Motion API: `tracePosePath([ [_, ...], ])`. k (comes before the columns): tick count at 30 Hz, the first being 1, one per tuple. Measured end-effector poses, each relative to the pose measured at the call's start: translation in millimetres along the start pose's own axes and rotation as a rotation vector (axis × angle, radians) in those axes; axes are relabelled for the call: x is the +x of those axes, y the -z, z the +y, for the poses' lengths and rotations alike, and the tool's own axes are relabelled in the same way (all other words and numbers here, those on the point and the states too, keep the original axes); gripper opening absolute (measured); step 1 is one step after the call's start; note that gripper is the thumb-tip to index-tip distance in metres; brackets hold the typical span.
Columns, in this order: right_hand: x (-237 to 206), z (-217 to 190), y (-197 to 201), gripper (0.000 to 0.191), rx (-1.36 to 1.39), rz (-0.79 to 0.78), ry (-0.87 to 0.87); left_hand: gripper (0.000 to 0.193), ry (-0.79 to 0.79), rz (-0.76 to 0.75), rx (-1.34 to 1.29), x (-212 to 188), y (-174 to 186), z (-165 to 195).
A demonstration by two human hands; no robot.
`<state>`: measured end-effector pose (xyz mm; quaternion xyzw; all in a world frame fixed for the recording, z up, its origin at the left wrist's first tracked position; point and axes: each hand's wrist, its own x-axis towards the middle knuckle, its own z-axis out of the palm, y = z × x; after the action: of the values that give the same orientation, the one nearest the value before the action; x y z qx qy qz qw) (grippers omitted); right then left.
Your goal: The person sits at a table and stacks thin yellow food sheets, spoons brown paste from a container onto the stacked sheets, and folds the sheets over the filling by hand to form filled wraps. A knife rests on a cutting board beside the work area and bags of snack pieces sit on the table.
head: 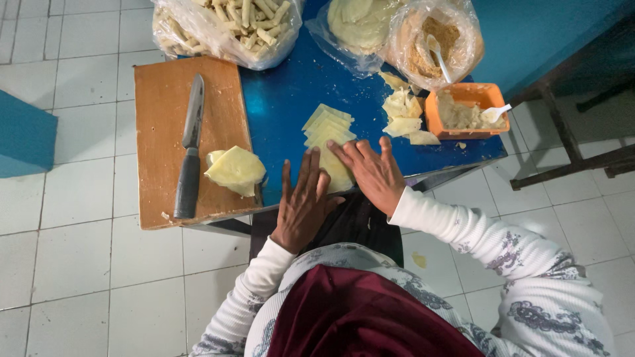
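My left hand (303, 201) and my right hand (370, 173) lie flat, fingers spread, on a pale yellow wrapper sheet (336, 170) at the near edge of the blue table (284, 99). Just beyond my fingertips sits a fanned stack of more square wrappers (327, 124). Both hands press the sheet from either side; most of it is hidden under them.
A wooden cutting board (162, 106) at left carries a dark-handled knife (190, 149) and folded wrappers (235, 170). An orange tub of filling (463, 114) with a white spoon, torn wrapper scraps (403, 112), and plastic bags of rolled sticks (231, 26), wrappers (357, 26) and crumbs (433, 43) stand behind. White tiled floor surrounds.
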<state>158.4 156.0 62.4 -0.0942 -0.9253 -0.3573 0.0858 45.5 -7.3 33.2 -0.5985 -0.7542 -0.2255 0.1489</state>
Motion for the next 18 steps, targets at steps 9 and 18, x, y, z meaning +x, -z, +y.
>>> tracePosePath([
  [9,14.5,29.4,-11.4,0.058,0.432,0.08,-0.145,0.061,-0.002,-0.014,-0.02,5.5,5.1,0.0],
  [18,15.5,17.8,-34.4,0.073,0.749,0.052,-0.103,0.061,-0.003,0.0,-0.074,5.5,5.5,-1.4],
])
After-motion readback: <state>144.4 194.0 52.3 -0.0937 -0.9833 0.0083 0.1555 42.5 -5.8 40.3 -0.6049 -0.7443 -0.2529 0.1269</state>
